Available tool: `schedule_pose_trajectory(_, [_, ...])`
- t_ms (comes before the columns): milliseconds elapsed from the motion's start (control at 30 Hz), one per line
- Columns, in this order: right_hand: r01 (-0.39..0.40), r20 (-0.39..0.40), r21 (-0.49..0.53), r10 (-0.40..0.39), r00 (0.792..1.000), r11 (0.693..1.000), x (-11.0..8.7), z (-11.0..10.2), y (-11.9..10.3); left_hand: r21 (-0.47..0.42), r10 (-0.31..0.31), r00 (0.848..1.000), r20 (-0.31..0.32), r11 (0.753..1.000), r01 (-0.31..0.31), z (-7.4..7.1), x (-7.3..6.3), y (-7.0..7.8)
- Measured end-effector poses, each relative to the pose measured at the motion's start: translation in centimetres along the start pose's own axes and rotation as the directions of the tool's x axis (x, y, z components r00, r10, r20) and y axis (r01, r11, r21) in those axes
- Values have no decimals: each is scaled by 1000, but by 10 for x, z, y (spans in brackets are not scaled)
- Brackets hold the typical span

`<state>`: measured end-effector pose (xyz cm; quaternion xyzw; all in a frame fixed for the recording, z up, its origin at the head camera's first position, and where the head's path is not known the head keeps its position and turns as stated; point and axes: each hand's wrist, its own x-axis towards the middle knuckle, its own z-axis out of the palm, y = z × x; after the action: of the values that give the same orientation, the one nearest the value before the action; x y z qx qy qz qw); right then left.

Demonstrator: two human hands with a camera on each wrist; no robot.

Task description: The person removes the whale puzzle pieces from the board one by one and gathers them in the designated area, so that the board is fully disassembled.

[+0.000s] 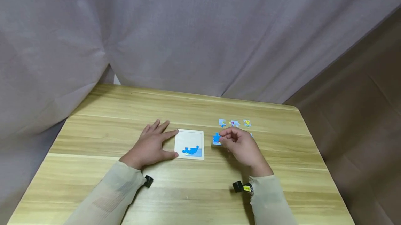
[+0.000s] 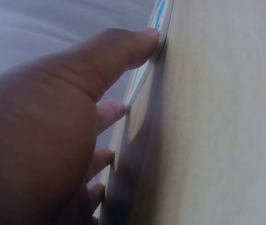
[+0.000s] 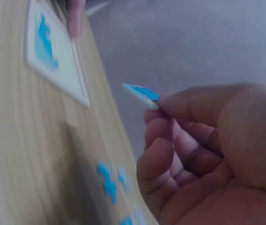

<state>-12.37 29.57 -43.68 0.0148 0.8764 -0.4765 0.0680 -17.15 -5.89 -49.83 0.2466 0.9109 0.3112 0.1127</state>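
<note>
A blue jigsaw puzzle piece is pinched between the thumb and fingertips of my right hand; the right wrist view shows the piece raised over the table. To its left lies a square, pale puzzle tray with a thin raised rim. Joined blue pieces fill part of its near side. My left hand rests with fingers spread at the tray's left edge, index fingertip at the far corner and thumb at the near one.
Loose puzzle pieces lie in a row past my right hand, among them one with a yellow figure. More blue pieces lie beneath that hand. A wooden table carries everything, with a grey curtain behind its far edge.
</note>
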Motion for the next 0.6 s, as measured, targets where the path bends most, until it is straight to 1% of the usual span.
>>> schedule_pose_trajectory(133, [-73, -10, -41, 72, 997, 997, -3, -8, 11, -1, 4, 1000, -4, 1000, -4, -1, -1, -1])
schedule_pose_trajectory(267, [-125, -17, -89, 124, 992, 988, -4, -9, 18, -1, 7, 1000, -13, 1000, -7, -2, -2, -1])
schedule_pose_trajectory(400, [-152, -20, -130, 151, 988, 980, -5, -9, 23, 0, 9, 1000, -21, 1000, -9, -2, -3, -1])
schedule_pose_trajectory(600, [-151, -7, -192, 153, 988, 970, -6, -8, 27, 0, 9, 1000, -21, 1000, -9, -1, -3, -1])
